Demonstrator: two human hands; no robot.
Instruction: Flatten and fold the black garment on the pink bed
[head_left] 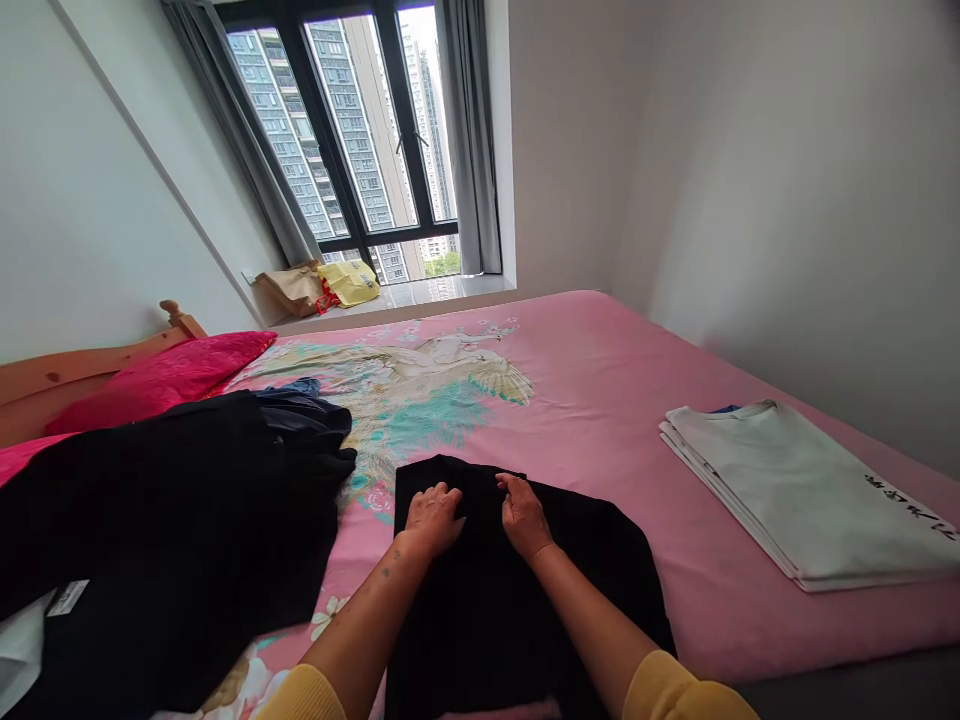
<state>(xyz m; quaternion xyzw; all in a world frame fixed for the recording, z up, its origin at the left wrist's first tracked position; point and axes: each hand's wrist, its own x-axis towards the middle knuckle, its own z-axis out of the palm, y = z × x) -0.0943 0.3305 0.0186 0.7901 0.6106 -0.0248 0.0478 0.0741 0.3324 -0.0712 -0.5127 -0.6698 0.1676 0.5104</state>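
A black garment (480, 600) lies spread on the pink bed, straight in front of me. Its exact kind is hard to tell. My left hand (433, 518) is on its upper left part, fingers curled into the dark cloth. Across from it, my right hand (525, 515) has its fingers bent together at the cloth near the top edge. A short stretch of fabric lies between the two hands. Pink bedding shows through a gap in the garment at the bottom of the view.
Several dark clothes (195, 520) lie heaped on the left, a white label among them. Folded white shirts (795, 490) are stacked at right on the pink bedsheet (600, 400). Red pillows (172, 380) rest by the wooden headboard (90, 370). Bags (349, 283) sit on the windowsill.
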